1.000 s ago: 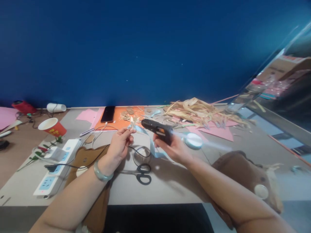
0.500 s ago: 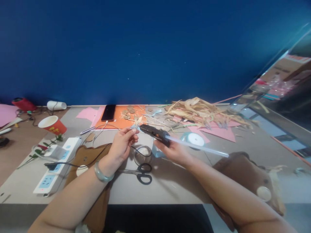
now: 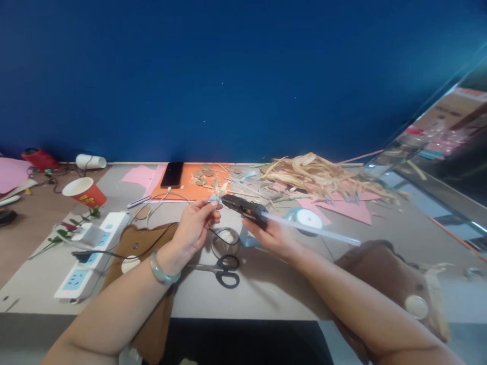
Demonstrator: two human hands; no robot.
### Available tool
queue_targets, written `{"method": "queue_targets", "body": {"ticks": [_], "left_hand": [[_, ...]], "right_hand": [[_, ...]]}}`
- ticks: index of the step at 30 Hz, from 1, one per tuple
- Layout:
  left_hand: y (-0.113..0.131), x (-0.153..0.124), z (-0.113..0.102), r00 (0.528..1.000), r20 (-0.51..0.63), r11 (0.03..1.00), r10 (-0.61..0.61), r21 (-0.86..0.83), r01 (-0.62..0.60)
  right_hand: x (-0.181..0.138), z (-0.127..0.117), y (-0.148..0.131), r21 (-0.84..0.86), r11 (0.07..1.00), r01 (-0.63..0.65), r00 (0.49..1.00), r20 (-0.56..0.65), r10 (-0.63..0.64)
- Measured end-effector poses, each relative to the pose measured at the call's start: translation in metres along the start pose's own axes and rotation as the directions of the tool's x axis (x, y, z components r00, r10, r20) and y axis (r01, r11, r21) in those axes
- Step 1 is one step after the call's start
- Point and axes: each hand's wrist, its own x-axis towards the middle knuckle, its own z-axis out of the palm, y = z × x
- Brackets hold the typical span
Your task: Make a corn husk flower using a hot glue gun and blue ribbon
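Above the table (image 3: 194, 304), the left hand (image 3: 196, 223) has its fingers pinched on what looks like a small pale piece (image 3: 221, 190) with light blue ribbon (image 3: 213, 198), right by the nozzle of a black glue gun (image 3: 245, 207), which the right hand's (image 3: 276, 238) fingers are wrapped around. I'd judge the gluing underway: piece and gun are brought together, but I can't tell if any glue is on, and a long glue stick (image 3: 314, 228) remains, with dry strips (image 3: 308, 177) lying loose beyond.
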Motion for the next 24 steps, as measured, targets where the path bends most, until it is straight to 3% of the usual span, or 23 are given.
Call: {"method": "queue_targets", "body": {"ticks": [24], "left_hand": [[0.0000, 0.0001, -0.0004, 1.000, 0.031, 1.000, 0.005, -0.003, -0.005]], "right_hand": [[0.0010, -0.0001, -0.0030, -0.056, 0.997, -0.052, 0.998, 0.019, 0.053]]}}
